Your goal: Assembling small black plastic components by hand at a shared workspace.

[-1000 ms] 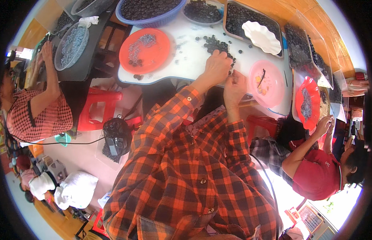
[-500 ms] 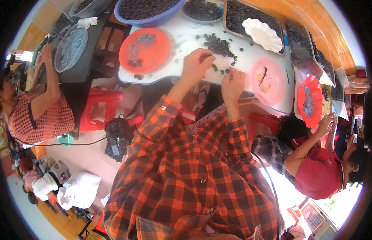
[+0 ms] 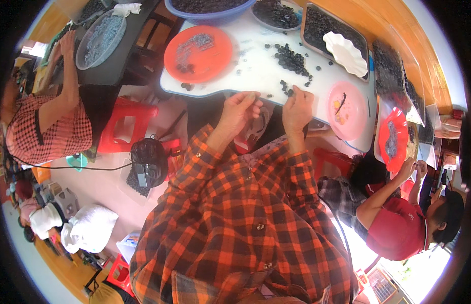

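At the front edge of the white table my left hand (image 3: 240, 110) is closed, its fingers curled in and the thumb against them; what it holds, if anything, is too small to make out. Just to its right, my right hand (image 3: 298, 112) is also closed, thumb and forefinger pressed together. Small dark pieces lie right at its fingertips, and I cannot tell whether one is pinched. Beyond it spreads a loose heap of small round black pieces (image 3: 292, 62). An orange-red plate (image 3: 215, 63) at the left bears thin grey bits and a few dark pieces.
A pink plate (image 3: 354, 121) holds yellow bits and a dark stick. Behind stand a blue basin (image 3: 210, 19), a bowl of black pieces (image 3: 276, 15) and a tray (image 3: 316, 43) carrying a white scalloped dish (image 3: 346, 54). Co-workers sit at either side, one by a red scalloped dish (image 3: 385, 139).
My left hand has come back from beside the black heap to the table's front edge. My right hand stays near the closest black pieces. The whole view has shifted slightly.
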Motion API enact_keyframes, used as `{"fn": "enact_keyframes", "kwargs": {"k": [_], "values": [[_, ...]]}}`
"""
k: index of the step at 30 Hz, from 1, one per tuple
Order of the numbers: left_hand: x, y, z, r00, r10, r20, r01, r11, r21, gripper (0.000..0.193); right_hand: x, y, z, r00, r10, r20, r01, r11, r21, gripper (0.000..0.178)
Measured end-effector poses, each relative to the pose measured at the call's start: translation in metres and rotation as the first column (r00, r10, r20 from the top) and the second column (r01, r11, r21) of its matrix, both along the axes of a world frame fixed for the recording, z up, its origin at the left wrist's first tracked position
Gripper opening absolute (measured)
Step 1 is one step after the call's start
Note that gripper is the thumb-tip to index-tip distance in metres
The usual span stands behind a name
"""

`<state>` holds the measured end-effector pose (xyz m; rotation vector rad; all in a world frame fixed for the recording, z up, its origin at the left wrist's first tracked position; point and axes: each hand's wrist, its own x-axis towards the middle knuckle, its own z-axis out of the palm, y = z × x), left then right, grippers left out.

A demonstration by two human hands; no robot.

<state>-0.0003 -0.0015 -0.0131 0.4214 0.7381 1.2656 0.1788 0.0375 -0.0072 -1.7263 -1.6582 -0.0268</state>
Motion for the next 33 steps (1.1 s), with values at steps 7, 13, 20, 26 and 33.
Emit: {"fn": "enact_keyframes", "kwargs": {"k": [7, 13, 20, 26, 33], "values": [[-0.005, -0.008, -0.005, 0.955, 0.004, 0.295, 0.017, 0.998, -0.068, 0.026, 0.011, 0.002, -0.007, 0.994, 0.048, -0.097, -0.04, 0.996, 0.083, 0.023], [-0.003, -0.017, 0.003, 0.914, -0.023, 0.406, 0.034, 0.999, -0.018, 0.028, 0.014, 0.004, -0.012, 0.991, 0.06, -0.122, -0.046, 0.992, 0.115, 0.019], [-0.004, -0.02, -0.001, 0.91, -0.051, 0.412, 0.033, 0.998, 0.05, 0.026, 0.017, 0.001, -0.008, 0.98, 0.097, -0.173, -0.08, 0.992, 0.1, 0.017], [-0.007, -0.021, -0.008, 0.923, -0.024, 0.383, 0.028, 1.0, -0.004, 0.023, 0.011, -0.005, 0.01, 0.95, 0.077, -0.302, -0.055, 0.995, 0.081, 0.015], [-0.016, -0.023, -0.003, 0.934, 0.046, 0.354, -0.025, 0.998, -0.063, 0.022, -0.058, 0.014, 0.034, 0.896, 0.39, -0.213, -0.382, 0.921, 0.078, 0.011]]}}
